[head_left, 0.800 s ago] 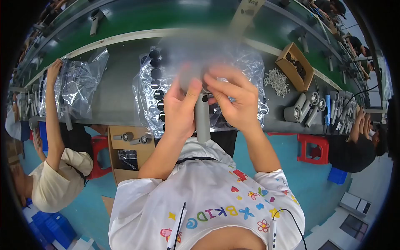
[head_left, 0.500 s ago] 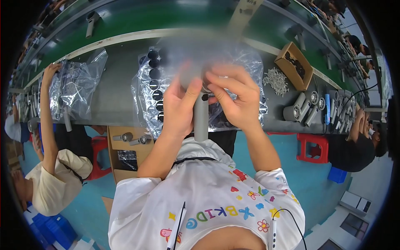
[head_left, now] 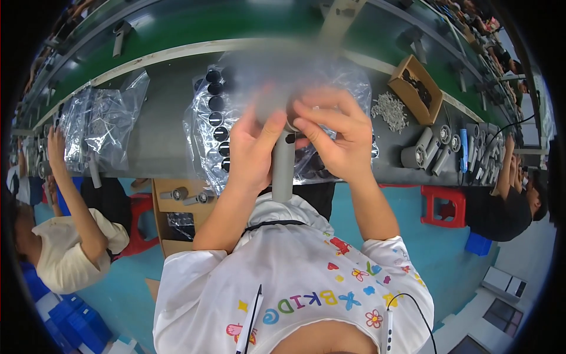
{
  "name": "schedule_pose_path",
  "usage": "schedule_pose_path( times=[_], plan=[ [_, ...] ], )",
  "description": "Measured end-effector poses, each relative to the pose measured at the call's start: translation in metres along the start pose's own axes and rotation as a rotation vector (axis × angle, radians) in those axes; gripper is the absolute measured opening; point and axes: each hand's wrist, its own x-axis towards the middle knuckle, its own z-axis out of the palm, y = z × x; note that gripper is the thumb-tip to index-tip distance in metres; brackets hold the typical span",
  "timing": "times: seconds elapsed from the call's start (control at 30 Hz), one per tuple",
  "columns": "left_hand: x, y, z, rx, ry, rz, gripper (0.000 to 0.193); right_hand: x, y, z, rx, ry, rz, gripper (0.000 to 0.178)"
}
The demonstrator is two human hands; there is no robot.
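A grey hair-dryer-shaped housing [head_left: 283, 171] is held up in front of me, its straight handle pointing down toward my waist. My left hand [head_left: 250, 144] is closed round the left side of its head, thumb along the front. At the right side of the round head, my right hand [head_left: 339, 138] has thumb and fingers pinched by the rim of a dark opening. Whatever small part they grip cannot be made out, and the top of the housing is blurred. Behind my hands, a clear plastic bag [head_left: 197, 133] lies under rows of black round caps [head_left: 217, 103].
To the right are a pile of small pale parts [head_left: 389, 112], a cardboard box [head_left: 435, 109] of black pieces, grey housings [head_left: 413, 156] and a blue tool [head_left: 463, 150]. A green conveyor [head_left: 236, 23] runs beyond the bench. A co-worker's hand [head_left: 56, 147] is by another bag at left.
My hands keep nearly the same hold, with the right fingers shifting slightly at the rim. The co-worker's hand on the left has come down and away from the top of the bag there.
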Motion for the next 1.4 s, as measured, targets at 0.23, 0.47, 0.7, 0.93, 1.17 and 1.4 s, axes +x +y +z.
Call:
schedule_pose_path(
  times=[0.23, 0.47, 0.7, 0.93, 1.17, 1.4],
  plan=[
    [-0.001, 0.003, 0.005, 0.063, 0.016, 0.006, 0.060, -0.001, -0.007, -0.001, 0.069, 0.002, 0.101, 0.024],
    [-0.002, 0.002, 0.000, 0.043, -0.002, -0.025, 0.062, -0.006, -0.007, -0.001, 0.010, -0.032, 0.119, 0.025],
    [-0.007, -0.002, -0.009, -0.003, -0.125, -0.025, 0.060, -0.016, -0.015, -0.002, 0.306, 0.081, 0.202, 0.034],
    [-0.015, 0.001, -0.009, 0.049, -0.135, -0.019, 0.068, -0.017, -0.020, -0.003, 0.600, -0.067, 0.563, 0.060],
    [-0.019, -0.003, -0.010, 0.072, -0.215, 0.065, 0.061, -0.026, -0.016, 0.000, 0.472, -0.055, 0.405, 0.059],
    [-0.009, -0.003, -0.004, 0.085, -0.108, -0.037, 0.050, -0.017, -0.013, -0.002, 0.426, -0.027, 0.466, 0.040]
  ],
)
